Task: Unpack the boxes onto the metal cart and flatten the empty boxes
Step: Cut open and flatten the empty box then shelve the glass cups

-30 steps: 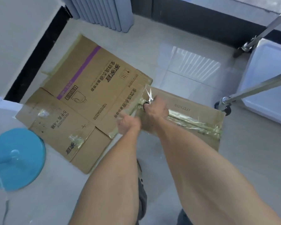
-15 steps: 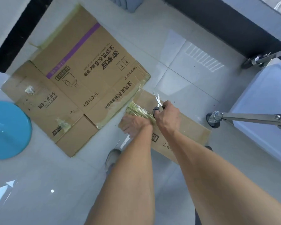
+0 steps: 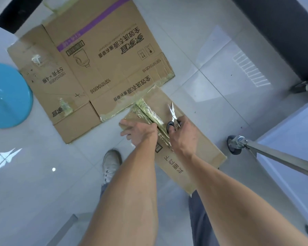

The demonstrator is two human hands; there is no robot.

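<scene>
Glossy pale floor tiles point(image 3: 212, 55) lie under everything. At the taped seam point(image 3: 149, 112) of the brown box point(image 3: 203, 151), small steel scissors point(image 3: 172, 114) are gripped by the right hand point(image 3: 182, 137), blades pointing away along the box's long axis. Just left of the seam, the left hand point(image 3: 140, 133) is pressed flat on the cardboard, fingers spread, nothing grasped. The crinkled glossy tape runs straight ahead of both hands. Beyond the seam a flattened printed box point(image 3: 100, 68) lies on the floor; right of it, a metal cart leg point(image 3: 274, 157) with a caster is seen.
</scene>
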